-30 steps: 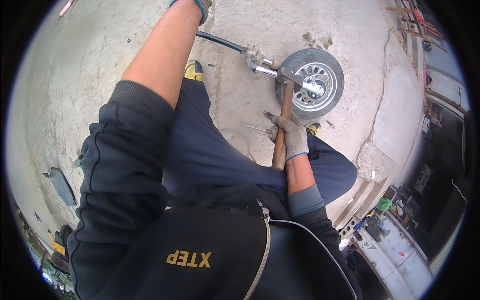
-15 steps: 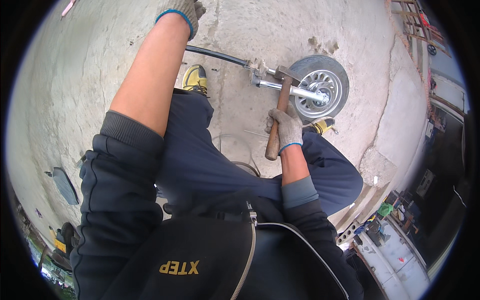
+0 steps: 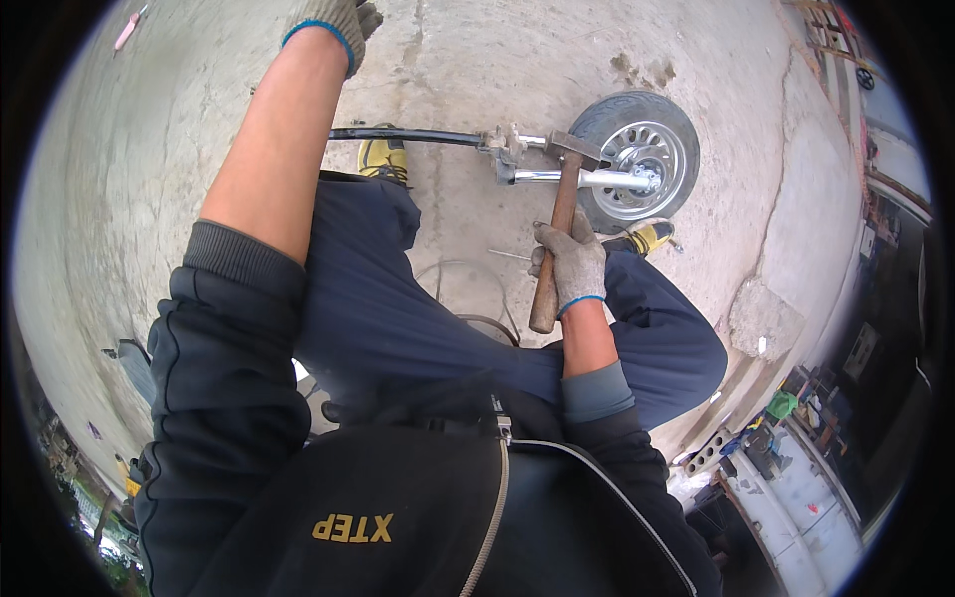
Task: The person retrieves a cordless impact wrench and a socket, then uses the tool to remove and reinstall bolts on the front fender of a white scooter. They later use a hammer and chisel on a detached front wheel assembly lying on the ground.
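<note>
My right hand [image 3: 577, 261], in a grey knit glove with a blue cuff, is closed round the wooden handle of a hammer [image 3: 559, 239]. Its steel head lies over the chrome tubes of a front fork [image 3: 537, 177]; whether it touches them I cannot tell. The fork joins a wheel [image 3: 662, 149] with a black tyre and silver rim. From the fork's clamp a dark tube [image 3: 403, 134] runs left, passing behind my left forearm. My left hand [image 3: 333, 25], gloved alike, reaches to the upper edge; its visible fingers are curled, and what they hold is out of view.
Cracked concrete floor surrounds my yellow shoes [image 3: 384, 159]. A thin rod [image 3: 509, 255] and a loop of cable [image 3: 477, 269] lie between my legs. A pink-handled tool [image 3: 127, 32] is at the far left. Cluttered parts and a green item [image 3: 782, 404] stand at right.
The fork and dark tube now lie more level in view, the wheel slightly higher and further right. My left hand has shifted left and up. The hammer stays in my right hand.
</note>
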Demonstrator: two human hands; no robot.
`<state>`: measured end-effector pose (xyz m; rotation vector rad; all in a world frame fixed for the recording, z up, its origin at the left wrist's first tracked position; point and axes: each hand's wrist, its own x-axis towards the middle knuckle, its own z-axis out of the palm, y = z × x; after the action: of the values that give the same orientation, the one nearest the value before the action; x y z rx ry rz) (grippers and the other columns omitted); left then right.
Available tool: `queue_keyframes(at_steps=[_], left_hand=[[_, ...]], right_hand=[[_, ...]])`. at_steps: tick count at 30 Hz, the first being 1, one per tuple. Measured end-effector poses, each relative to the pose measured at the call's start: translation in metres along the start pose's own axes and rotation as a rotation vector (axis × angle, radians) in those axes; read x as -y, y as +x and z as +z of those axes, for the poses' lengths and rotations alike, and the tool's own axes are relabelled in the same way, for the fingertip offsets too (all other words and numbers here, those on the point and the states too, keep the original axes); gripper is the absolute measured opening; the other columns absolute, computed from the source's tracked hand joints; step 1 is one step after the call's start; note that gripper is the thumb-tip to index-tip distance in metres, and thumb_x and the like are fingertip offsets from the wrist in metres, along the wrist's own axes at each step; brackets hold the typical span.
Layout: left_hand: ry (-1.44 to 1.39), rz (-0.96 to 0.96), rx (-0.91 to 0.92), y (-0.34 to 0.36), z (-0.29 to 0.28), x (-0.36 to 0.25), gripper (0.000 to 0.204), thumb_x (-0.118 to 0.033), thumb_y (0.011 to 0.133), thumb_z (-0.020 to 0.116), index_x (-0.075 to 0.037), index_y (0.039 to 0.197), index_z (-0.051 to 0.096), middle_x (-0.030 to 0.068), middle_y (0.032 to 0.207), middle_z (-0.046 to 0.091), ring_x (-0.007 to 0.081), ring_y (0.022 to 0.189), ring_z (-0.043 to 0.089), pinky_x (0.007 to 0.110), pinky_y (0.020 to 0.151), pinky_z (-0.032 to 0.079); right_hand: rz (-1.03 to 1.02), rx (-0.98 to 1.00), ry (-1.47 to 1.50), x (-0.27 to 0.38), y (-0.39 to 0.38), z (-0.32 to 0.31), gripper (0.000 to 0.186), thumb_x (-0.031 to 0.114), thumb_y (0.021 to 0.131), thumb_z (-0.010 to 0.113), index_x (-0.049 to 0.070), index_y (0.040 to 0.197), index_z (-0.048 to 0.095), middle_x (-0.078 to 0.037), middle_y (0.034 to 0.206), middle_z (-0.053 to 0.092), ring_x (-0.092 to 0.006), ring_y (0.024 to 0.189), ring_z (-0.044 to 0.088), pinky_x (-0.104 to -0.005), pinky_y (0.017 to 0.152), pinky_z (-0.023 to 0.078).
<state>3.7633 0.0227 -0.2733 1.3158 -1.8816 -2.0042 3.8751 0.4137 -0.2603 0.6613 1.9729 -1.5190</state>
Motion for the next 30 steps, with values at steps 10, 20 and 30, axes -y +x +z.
queue_keyframes(at_steps=[10,20,30], left_hand=[[-0.324,-0.928,-0.242,0.012,0.053,0.207,0.068,-0.054,0.098,0.056,-0.018,0.155,0.045,0.0033,0.163,0.042,0.0244,0.147,0.041,0.048,0.12,0.035],[-0.774,-1.078,-0.565,0.03,0.045,0.234,0.071,-0.055,0.095,0.067,-0.017,0.151,0.048,0.0066,0.156,0.049,0.031,0.14,0.05,0.051,0.114,0.044],[-0.805,-1.013,-0.457,0.055,0.024,0.268,0.067,-0.061,0.094,0.062,-0.023,0.148,0.056,-0.0023,0.152,0.057,0.0209,0.133,0.055,0.033,0.111,0.047]], right_hand=[[0.105,0.099,-0.032,-0.015,-0.033,-0.027,0.068,-0.001,0.085,0.069,0.001,0.15,0.05,-0.008,0.089,0.065,-0.0144,0.059,0.062,-0.0307,0.051,0.055],[0.253,0.065,-0.095,-0.013,-0.025,-0.024,0.069,0.0,0.085,0.069,-0.003,0.151,0.049,-0.01,0.101,0.069,-0.0138,0.068,0.064,-0.0295,0.058,0.054],[0.237,0.035,-0.115,-0.03,-0.031,0.007,0.069,0.003,0.085,0.067,0.001,0.152,0.048,-0.009,0.095,0.068,-0.0147,0.065,0.063,-0.031,0.057,0.053]])
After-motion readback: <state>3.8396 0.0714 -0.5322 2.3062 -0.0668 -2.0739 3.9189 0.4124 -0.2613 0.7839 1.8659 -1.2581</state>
